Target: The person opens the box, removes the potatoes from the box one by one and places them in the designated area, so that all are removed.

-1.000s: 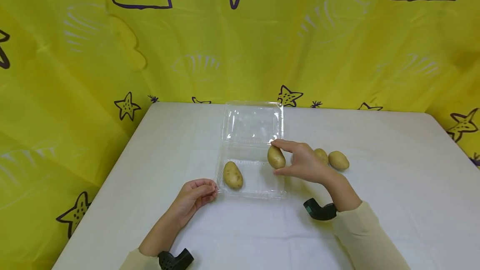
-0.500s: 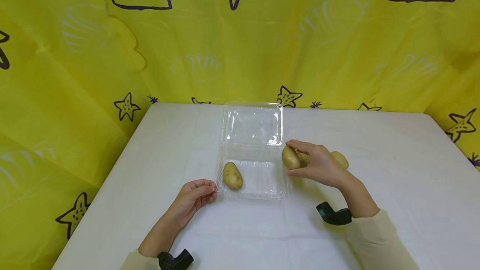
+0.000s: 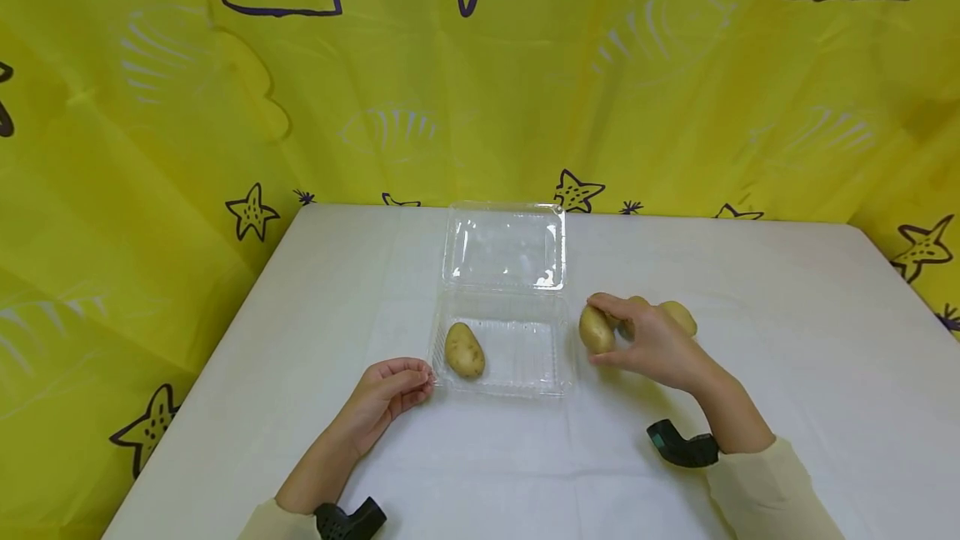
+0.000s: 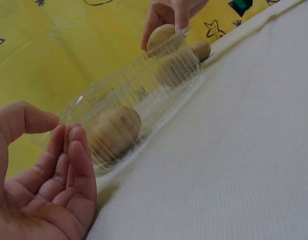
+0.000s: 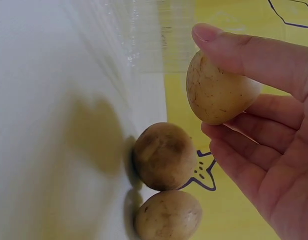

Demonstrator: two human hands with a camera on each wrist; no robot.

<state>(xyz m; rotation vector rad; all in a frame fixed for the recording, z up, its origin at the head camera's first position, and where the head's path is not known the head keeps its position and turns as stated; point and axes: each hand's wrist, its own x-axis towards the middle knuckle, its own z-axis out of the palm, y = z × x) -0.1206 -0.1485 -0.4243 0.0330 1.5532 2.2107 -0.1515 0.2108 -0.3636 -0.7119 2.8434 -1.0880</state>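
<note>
A clear plastic clamshell container lies with its lid flipped back on the table. One potato rests inside, near the container's left wall. My left hand pinches the container's front left rim between thumb and fingertips; the left wrist view shows this grip close up. To the right of the container my right hand holds another potato between thumb and fingers, raised over the table in the right wrist view. Two more potatoes sit side by side just beyond that hand.
The table has a white cloth. A yellow curtain with drawn starfish and fish hangs behind it and along the sides. Each wrist carries a black camera mount.
My right hand has carried its potato from over the container's right side to the right and lower, outside the wall. My left hand has stayed on the rim.
</note>
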